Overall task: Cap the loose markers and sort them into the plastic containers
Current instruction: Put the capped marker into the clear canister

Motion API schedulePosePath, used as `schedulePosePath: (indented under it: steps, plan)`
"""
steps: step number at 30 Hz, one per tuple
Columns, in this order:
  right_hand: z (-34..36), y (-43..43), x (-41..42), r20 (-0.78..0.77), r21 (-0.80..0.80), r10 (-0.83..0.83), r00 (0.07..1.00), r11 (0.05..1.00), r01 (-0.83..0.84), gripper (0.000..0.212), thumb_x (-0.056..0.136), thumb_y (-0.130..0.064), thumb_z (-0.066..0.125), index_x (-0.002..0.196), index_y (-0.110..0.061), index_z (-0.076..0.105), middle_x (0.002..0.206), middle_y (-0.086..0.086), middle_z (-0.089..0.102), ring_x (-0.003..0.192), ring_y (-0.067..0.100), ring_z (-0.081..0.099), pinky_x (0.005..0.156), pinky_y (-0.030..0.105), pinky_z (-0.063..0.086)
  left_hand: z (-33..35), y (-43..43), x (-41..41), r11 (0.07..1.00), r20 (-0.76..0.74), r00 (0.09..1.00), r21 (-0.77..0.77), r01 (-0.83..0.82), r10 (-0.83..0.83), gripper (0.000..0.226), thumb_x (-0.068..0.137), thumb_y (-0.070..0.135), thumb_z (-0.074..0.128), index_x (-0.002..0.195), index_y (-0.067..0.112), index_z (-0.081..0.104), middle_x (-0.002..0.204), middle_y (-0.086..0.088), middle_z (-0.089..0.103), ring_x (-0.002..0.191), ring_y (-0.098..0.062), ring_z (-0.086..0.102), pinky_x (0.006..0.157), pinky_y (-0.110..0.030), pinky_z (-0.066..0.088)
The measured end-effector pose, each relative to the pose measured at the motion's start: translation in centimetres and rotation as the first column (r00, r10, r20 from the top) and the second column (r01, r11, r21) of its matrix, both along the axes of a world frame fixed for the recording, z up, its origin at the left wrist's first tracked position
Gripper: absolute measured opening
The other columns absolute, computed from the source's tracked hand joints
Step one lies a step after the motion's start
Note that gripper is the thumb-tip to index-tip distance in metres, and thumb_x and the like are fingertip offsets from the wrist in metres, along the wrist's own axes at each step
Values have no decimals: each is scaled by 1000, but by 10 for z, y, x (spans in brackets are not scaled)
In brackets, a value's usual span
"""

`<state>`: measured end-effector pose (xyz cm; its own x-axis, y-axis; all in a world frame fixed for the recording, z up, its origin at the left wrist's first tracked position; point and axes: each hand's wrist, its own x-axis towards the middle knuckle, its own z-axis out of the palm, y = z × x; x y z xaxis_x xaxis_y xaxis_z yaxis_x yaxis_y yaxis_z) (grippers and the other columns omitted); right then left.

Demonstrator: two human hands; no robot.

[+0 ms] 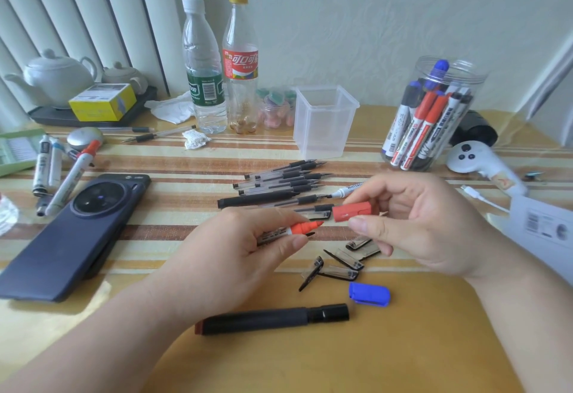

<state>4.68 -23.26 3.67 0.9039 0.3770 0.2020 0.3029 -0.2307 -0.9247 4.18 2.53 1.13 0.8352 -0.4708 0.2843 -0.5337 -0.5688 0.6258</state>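
Above striped tabletop (186, 157), left hand (248, 247) pinches uncapped red marker (302, 227); right hand (412, 222) pinches its red cap (352, 211), apart.

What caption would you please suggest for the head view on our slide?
The left hand holds an uncapped red marker; the right hand holds a red cap just off its tip.

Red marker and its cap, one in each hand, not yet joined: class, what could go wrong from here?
First, the left hand holds the red marker with its bare tip aimed at the red cap pinched by the right hand; a crooked push might smear ink. Second, the blue cap lies loose between the forearms and might get swept away.
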Motion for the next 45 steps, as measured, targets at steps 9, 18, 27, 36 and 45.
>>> schedulePosePath:
  steps: [9,18,27,36,45]
  plan:
    - [-11,-24,26,-83,127,-368,926,918,377,13,85,13,65,91,1,66,76,17,58,48,15,39,47,32,27,-8,-3,6,982,25,996,167,-92,90,25,90,48,66,113,42,71,95,29,54,94,8,52,74,-9,39]
    - [-17,-45,36,177,-271,-585,792,745,610,14,83,-32,80,81,-20,73,75,3,69,67,14,58,63,31,47,-10,-3,8,983,48,990,118,-138,133,30,80,63,60,100,43,71,89,24,59,90,3,56,68,-11,41]
    - [-26,-33,33,100,-597,-295,950,746,295,17,80,-22,83,82,-35,72,67,-12,59,59,5,50,63,25,47,-11,8,35,896,155,896,100,-432,415,33,95,35,64,126,26,68,118,15,56,113,-9,48,98,-27,39]
    - [-26,-35,37,228,-454,-363,903,781,428,13,87,-16,76,92,-27,74,76,-5,56,62,5,48,61,15,41,-15,6,44,869,47,890,202,-453,453,31,97,28,62,128,31,66,124,14,57,123,-15,47,109,-41,37]
    - [-34,-31,48,225,-539,-407,885,705,461,15,90,-16,71,91,-31,73,75,7,64,62,14,52,61,28,47,-17,7,44,876,18,895,199,-440,446,32,93,28,67,124,36,65,106,17,50,100,-10,49,95,-32,43]
